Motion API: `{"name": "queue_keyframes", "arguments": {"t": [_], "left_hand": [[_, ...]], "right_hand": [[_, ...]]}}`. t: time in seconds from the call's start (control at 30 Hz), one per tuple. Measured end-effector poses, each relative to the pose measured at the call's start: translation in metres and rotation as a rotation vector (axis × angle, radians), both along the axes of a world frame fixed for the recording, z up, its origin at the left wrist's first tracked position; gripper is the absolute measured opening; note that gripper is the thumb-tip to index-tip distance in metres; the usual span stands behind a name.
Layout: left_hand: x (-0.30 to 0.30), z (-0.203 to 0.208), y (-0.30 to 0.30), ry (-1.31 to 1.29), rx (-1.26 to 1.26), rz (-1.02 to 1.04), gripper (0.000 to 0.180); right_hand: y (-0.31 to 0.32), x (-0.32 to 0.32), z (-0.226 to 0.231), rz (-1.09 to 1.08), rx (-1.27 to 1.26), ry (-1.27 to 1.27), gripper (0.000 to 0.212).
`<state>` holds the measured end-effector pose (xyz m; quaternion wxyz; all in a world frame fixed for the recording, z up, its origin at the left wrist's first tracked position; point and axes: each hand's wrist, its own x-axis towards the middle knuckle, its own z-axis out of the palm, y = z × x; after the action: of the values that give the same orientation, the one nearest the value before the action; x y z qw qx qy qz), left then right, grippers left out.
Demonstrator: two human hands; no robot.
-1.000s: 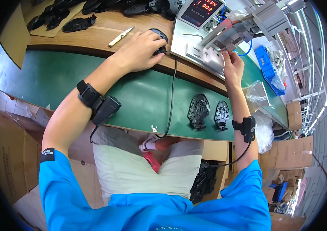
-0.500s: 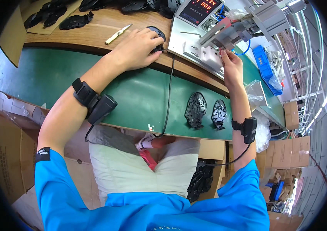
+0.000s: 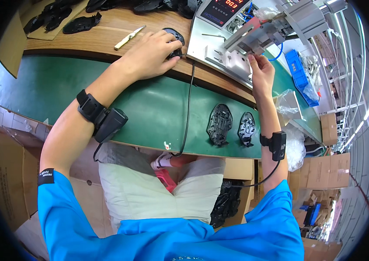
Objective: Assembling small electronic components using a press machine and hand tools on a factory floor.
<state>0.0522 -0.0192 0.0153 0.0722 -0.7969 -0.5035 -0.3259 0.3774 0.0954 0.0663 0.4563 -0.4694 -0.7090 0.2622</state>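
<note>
My left hand (image 3: 155,55) is curled over a black plastic shell (image 3: 174,35) on the wooden board, its fingers and thumb around the part and hiding much of it. At the front of a metal press machine (image 3: 266,35), my right hand (image 3: 262,71) is closed in a pinch just beside the white block (image 3: 237,61). Whatever lies between those fingertips is too small to make out. Two more black shells, a larger one (image 3: 220,125) and a smaller one (image 3: 247,128), lie on the green tabletop to the left of my right forearm.
A knife (image 3: 129,38) with a pale handle rests left of my left hand. Further black shells (image 3: 82,23) lie at the far left. A red digital display (image 3: 222,11) stands behind the press. A black cable (image 3: 188,113) crosses the green table (image 3: 154,102). A blue bin (image 3: 297,76) sits right.
The view has shifted slightly, so the table things sit a little further left. Both hands keep nearly the same places and grips.
</note>
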Motion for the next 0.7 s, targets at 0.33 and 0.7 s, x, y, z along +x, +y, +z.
{"name": "queue_keyframes", "arguments": {"t": [0.33, 0.7], "left_hand": [[-0.001, -0.005, 0.003, -0.005, 0.106, 0.014, 0.028], [0.06, 0.041, 0.022, -0.017, 0.317, -0.037, 0.014]], "right_hand": [[0.001, -0.003, -0.002, -0.021, 0.197, -0.086, 0.018], [0.003, -0.007, -0.016, -0.039, 0.359, 0.025, 0.011]]}}
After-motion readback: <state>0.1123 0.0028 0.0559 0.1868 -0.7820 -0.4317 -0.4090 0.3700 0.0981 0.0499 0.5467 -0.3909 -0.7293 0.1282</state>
